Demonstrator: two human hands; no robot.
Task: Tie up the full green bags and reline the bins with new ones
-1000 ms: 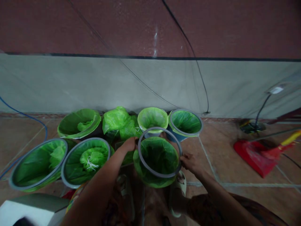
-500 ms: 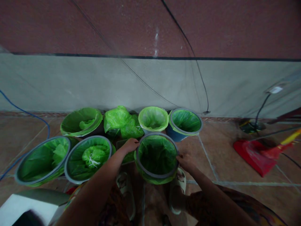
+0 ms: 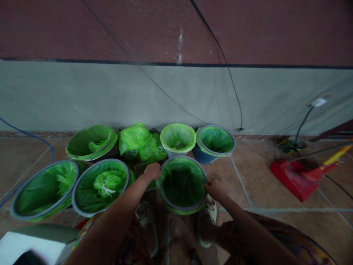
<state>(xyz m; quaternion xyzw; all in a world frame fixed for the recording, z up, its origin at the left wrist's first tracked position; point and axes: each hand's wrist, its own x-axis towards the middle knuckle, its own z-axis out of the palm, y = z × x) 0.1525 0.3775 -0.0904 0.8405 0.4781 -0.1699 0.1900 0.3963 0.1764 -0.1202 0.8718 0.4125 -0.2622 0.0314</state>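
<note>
Between my feet stands a round trash bin (image 3: 182, 209) with a grey rim and a green bag lining it. My left hand (image 3: 153, 172) is closed on the left side of its rim, fingers curled over the edge. On the opposite side, my right hand (image 3: 215, 188) pinches the rim and the bag's edge. The bin's inside is dark, and I see only the liner there. Just behind it are a white bin (image 3: 178, 149) and a blue bin (image 3: 205, 156), both lined in green.
To the left are more lined bins, one holding a tied green bag (image 3: 109, 183). Crumpled green bags (image 3: 140, 141) lie by the wall. A red dustpan (image 3: 293, 178) is on the tiles at right, a blue cable (image 3: 35, 137) at far left, a white box (image 3: 30, 244) at lower left.
The whole view has shifted slightly, with things sitting a little further left. Both hands stay on the bin's rim, and the bin stands in the same place between my feet.
</note>
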